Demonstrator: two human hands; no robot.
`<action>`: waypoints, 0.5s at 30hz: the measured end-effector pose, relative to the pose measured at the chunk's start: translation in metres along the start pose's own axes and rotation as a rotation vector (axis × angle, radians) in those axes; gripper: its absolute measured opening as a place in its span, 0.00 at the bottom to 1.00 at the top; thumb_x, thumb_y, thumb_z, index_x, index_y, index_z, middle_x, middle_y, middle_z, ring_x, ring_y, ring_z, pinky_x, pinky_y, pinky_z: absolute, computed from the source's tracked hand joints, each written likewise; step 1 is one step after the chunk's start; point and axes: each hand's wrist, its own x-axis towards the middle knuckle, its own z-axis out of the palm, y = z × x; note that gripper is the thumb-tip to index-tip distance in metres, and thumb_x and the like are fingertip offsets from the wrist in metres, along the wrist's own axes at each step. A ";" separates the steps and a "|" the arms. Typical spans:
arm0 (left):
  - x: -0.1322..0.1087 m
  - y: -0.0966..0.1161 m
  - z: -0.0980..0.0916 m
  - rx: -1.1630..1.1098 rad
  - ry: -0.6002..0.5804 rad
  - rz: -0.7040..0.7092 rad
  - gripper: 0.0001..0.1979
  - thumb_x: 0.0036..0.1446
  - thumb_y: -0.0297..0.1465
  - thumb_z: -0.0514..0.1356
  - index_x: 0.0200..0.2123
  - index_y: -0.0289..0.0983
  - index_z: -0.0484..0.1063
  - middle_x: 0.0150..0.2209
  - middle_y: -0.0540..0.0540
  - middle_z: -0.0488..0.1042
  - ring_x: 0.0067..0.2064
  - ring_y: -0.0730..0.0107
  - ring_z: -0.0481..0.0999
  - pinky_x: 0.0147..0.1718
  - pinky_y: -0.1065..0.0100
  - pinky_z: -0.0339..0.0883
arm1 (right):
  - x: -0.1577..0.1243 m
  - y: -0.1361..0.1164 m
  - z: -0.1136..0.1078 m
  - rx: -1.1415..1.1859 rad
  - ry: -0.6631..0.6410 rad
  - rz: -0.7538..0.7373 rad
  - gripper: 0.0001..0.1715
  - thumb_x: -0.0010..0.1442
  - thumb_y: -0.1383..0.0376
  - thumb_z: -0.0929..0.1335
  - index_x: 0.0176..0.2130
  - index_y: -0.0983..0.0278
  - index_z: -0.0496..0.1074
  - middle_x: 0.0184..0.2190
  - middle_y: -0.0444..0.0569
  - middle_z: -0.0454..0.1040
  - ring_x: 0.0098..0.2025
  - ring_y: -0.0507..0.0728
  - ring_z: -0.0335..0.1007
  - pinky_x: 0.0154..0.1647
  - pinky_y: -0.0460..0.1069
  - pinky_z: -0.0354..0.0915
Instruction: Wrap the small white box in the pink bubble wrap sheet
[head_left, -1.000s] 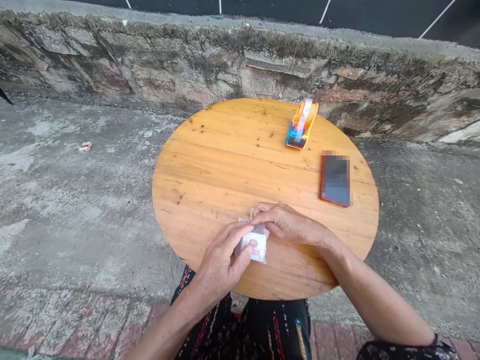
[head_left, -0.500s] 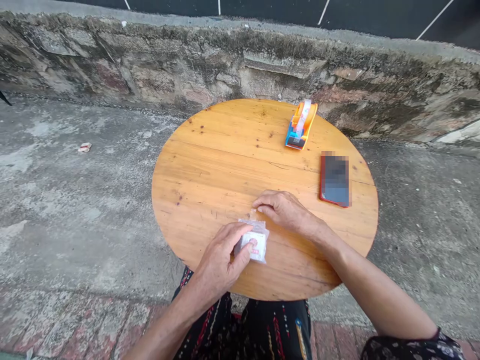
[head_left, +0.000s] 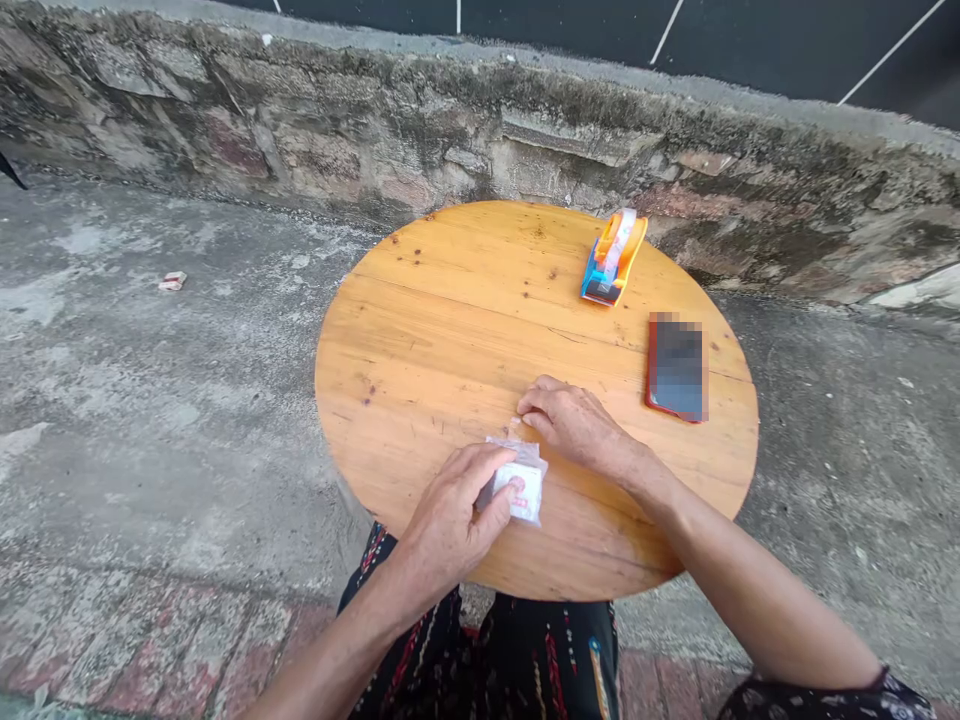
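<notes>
A small white packet in clear plastic (head_left: 523,481) lies near the front of the round wooden table (head_left: 450,330). My left hand (head_left: 450,520) is closed on its left side, thumb pressed on the top. My right hand (head_left: 574,425) rests just behind the packet, fingers curled and pinched together at a thin clear strip by the packet's far edge; I cannot make out what it is.
An orange and blue tape dispenser (head_left: 613,260) stands at the table's far right. A red-cased phone (head_left: 676,366) lies flat on the right side. A rough stone wall (head_left: 480,130) runs behind the table, concrete ground around it.
My right hand has lifted off the packet and drawn back a little toward the far side. My left hand keeps its hold. The view has shifted slightly.
</notes>
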 end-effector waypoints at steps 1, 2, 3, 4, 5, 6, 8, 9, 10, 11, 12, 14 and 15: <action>0.000 0.000 0.000 -0.002 0.001 0.001 0.14 0.62 0.29 0.55 0.52 0.40 0.67 0.51 0.43 0.72 0.53 0.62 0.70 0.52 0.59 0.67 | 0.000 0.000 0.001 0.001 0.002 0.002 0.12 0.60 0.73 0.63 0.36 0.63 0.75 0.38 0.49 0.73 0.39 0.55 0.69 0.38 0.47 0.59; 0.000 0.000 0.000 -0.004 0.001 0.003 0.14 0.62 0.29 0.55 0.52 0.40 0.67 0.51 0.43 0.72 0.53 0.62 0.71 0.52 0.59 0.67 | -0.001 0.000 0.002 0.001 0.004 0.007 0.12 0.60 0.73 0.63 0.36 0.63 0.75 0.38 0.49 0.73 0.39 0.55 0.69 0.38 0.47 0.59; 0.000 0.000 0.000 -0.006 0.003 0.005 0.14 0.62 0.29 0.55 0.51 0.40 0.67 0.51 0.43 0.73 0.53 0.62 0.71 0.52 0.59 0.67 | -0.001 0.000 0.002 0.001 0.005 0.014 0.12 0.60 0.73 0.63 0.37 0.63 0.75 0.39 0.49 0.73 0.39 0.55 0.69 0.38 0.47 0.59; 0.000 0.000 0.000 -0.007 0.004 0.006 0.15 0.62 0.29 0.55 0.51 0.40 0.67 0.51 0.43 0.73 0.53 0.62 0.71 0.52 0.59 0.67 | -0.001 -0.001 0.003 0.000 0.006 0.021 0.12 0.59 0.73 0.63 0.36 0.64 0.75 0.39 0.49 0.73 0.39 0.55 0.69 0.38 0.47 0.59; 0.000 0.000 0.000 -0.007 0.007 0.006 0.15 0.61 0.29 0.55 0.51 0.40 0.67 0.51 0.43 0.73 0.53 0.62 0.71 0.51 0.59 0.67 | -0.001 -0.002 0.003 -0.003 0.006 0.028 0.11 0.59 0.74 0.63 0.36 0.64 0.75 0.39 0.49 0.73 0.39 0.55 0.69 0.38 0.47 0.59; 0.001 0.000 0.000 -0.007 0.011 0.004 0.15 0.61 0.29 0.55 0.51 0.40 0.68 0.51 0.43 0.73 0.53 0.62 0.71 0.51 0.59 0.67 | -0.002 -0.003 0.004 -0.006 0.004 0.035 0.11 0.59 0.74 0.63 0.36 0.64 0.74 0.38 0.49 0.73 0.39 0.55 0.69 0.38 0.47 0.59; 0.001 0.001 0.000 -0.008 0.021 0.004 0.14 0.61 0.29 0.56 0.51 0.40 0.68 0.50 0.43 0.73 0.52 0.62 0.71 0.51 0.59 0.68 | -0.002 -0.005 0.004 -0.018 -0.004 0.046 0.11 0.59 0.74 0.63 0.34 0.64 0.74 0.38 0.49 0.73 0.38 0.55 0.69 0.37 0.47 0.59; 0.001 0.002 -0.001 -0.008 0.023 0.004 0.14 0.61 0.29 0.56 0.51 0.40 0.68 0.50 0.43 0.73 0.52 0.61 0.72 0.51 0.58 0.68 | -0.002 -0.006 0.004 -0.028 -0.008 0.051 0.11 0.59 0.74 0.63 0.34 0.64 0.73 0.37 0.49 0.72 0.38 0.55 0.69 0.36 0.47 0.58; 0.001 0.002 -0.001 -0.008 0.024 0.003 0.14 0.61 0.29 0.56 0.51 0.40 0.69 0.50 0.43 0.73 0.52 0.61 0.72 0.51 0.58 0.68 | -0.001 -0.007 0.004 -0.040 -0.013 0.056 0.11 0.60 0.73 0.62 0.33 0.64 0.73 0.37 0.49 0.72 0.37 0.55 0.69 0.35 0.47 0.58; 0.001 0.003 -0.001 -0.007 0.024 0.001 0.14 0.61 0.29 0.56 0.51 0.40 0.69 0.50 0.43 0.73 0.52 0.61 0.72 0.51 0.58 0.68 | -0.001 -0.008 0.004 -0.055 -0.017 0.062 0.11 0.60 0.73 0.62 0.33 0.64 0.73 0.36 0.49 0.72 0.36 0.54 0.69 0.34 0.47 0.57; 0.001 0.003 -0.001 -0.005 0.023 -0.003 0.14 0.61 0.29 0.56 0.51 0.40 0.69 0.50 0.43 0.73 0.52 0.61 0.72 0.51 0.59 0.68 | -0.001 -0.009 0.004 -0.072 -0.020 0.068 0.11 0.60 0.72 0.62 0.33 0.64 0.72 0.37 0.49 0.72 0.35 0.54 0.69 0.32 0.47 0.57; 0.000 0.003 -0.001 -0.001 0.021 -0.012 0.14 0.61 0.29 0.56 0.51 0.40 0.68 0.50 0.43 0.73 0.52 0.62 0.72 0.51 0.59 0.67 | -0.002 -0.012 0.005 -0.106 -0.022 0.078 0.10 0.61 0.71 0.61 0.33 0.65 0.71 0.37 0.51 0.72 0.34 0.55 0.69 0.31 0.47 0.55; 0.000 0.003 -0.001 0.001 0.020 -0.013 0.14 0.61 0.29 0.56 0.51 0.39 0.68 0.50 0.43 0.73 0.52 0.62 0.72 0.51 0.60 0.67 | -0.002 -0.012 0.006 -0.119 -0.022 0.082 0.10 0.62 0.71 0.61 0.34 0.65 0.71 0.38 0.51 0.72 0.34 0.55 0.69 0.30 0.47 0.55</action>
